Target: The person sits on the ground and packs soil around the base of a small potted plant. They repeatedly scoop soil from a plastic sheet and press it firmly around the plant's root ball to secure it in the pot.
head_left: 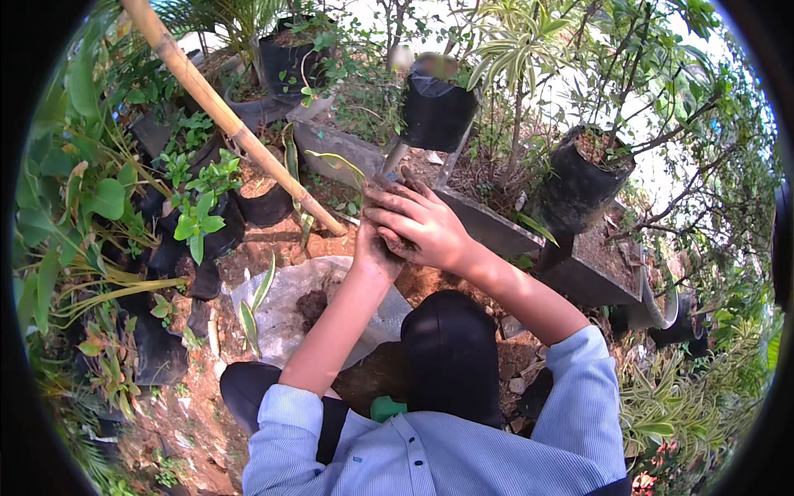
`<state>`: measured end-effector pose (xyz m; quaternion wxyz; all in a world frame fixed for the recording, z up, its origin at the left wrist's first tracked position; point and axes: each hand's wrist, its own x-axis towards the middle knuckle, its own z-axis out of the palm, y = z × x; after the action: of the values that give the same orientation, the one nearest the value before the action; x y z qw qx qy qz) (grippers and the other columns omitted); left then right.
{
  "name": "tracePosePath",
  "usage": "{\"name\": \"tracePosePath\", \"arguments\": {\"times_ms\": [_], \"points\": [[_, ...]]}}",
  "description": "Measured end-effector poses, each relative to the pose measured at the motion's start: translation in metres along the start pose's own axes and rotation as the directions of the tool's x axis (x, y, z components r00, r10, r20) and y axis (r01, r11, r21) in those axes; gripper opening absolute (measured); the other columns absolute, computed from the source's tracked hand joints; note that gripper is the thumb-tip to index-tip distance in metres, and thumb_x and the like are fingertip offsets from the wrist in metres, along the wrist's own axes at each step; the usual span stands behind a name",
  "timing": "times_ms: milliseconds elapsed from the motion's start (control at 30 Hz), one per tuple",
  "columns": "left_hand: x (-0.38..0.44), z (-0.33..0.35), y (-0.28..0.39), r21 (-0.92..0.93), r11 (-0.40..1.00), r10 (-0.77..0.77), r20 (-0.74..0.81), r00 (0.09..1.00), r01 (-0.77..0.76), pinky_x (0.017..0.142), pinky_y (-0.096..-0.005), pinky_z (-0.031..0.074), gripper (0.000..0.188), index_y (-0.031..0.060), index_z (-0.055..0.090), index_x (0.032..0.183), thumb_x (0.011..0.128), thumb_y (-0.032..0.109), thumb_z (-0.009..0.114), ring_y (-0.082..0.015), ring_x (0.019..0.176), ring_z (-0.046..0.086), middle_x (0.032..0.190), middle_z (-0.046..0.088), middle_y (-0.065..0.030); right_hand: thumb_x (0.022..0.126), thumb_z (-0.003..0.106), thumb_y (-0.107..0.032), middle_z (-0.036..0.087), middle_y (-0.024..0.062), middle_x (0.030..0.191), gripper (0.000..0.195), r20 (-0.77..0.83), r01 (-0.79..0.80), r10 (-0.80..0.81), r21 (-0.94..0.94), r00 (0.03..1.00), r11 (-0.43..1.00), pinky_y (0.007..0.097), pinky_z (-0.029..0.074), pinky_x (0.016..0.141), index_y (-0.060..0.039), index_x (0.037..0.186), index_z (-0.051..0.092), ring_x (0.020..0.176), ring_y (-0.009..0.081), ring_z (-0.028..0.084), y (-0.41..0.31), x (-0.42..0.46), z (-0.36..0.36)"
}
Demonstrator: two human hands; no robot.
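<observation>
In front of me my right hand lies across my left hand, the two pressed together at the palms. Dark, wet-looking soil coats the fingers of both. Whatever may be between the palms is hidden. Below them a whitish plastic sheet is spread on the ground. A small heap of dark soil sits on it, partly behind my left forearm. Two variegated snake plant leaves, one long leaf and one shorter leaf, stand or lie at the sheet's left edge.
A bamboo pole slants down from the upper left to the ground near my hands. Black grow bags with plants crowd the left. Beyond my hands are a low grey concrete edging, a black pot and a leaning grow bag.
</observation>
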<state>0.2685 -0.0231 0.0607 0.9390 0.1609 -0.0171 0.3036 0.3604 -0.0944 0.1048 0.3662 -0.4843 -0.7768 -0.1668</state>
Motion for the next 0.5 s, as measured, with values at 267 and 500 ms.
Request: {"name": "tracePosePath", "arguments": {"times_ms": [267, 500], "points": [[0.078, 0.027, -0.114, 0.149, 0.936, -0.309, -0.094, 0.946, 0.320, 0.090, -0.0378, 0.042, 0.045, 0.0125, 0.049, 0.117, 0.091, 0.045, 0.032, -0.0218, 0.105, 0.052, 0.115, 0.053, -0.0076, 0.082, 0.051, -0.037, 0.019, 0.0137, 0.142, 0.047, -0.067, -0.492, 0.497, -0.312, 0.865, 0.813, 0.0604, 0.018, 0.096, -0.0105, 0.121, 0.047, 0.126, 0.0408, 0.025, 0.040, -0.083, -0.074], [0.111, -0.037, -0.200, -0.267, 0.767, -0.608, -0.014, 0.794, 0.583, 0.095, -0.0348, 0.038, 0.041, 0.0101, 0.042, 0.122, 0.092, 0.036, 0.029, -0.0205, 0.109, 0.048, 0.120, 0.048, -0.0086, 0.079, 0.056, -0.020, 0.049, 0.0142, 0.120, 0.041, -0.138, -0.412, 0.388, -0.297, 0.911, 0.862, 0.0484, 0.027, 0.099, -0.0035, 0.116, 0.051, 0.114, 0.0326, 0.042, 0.082, -0.177, -0.071]]}}
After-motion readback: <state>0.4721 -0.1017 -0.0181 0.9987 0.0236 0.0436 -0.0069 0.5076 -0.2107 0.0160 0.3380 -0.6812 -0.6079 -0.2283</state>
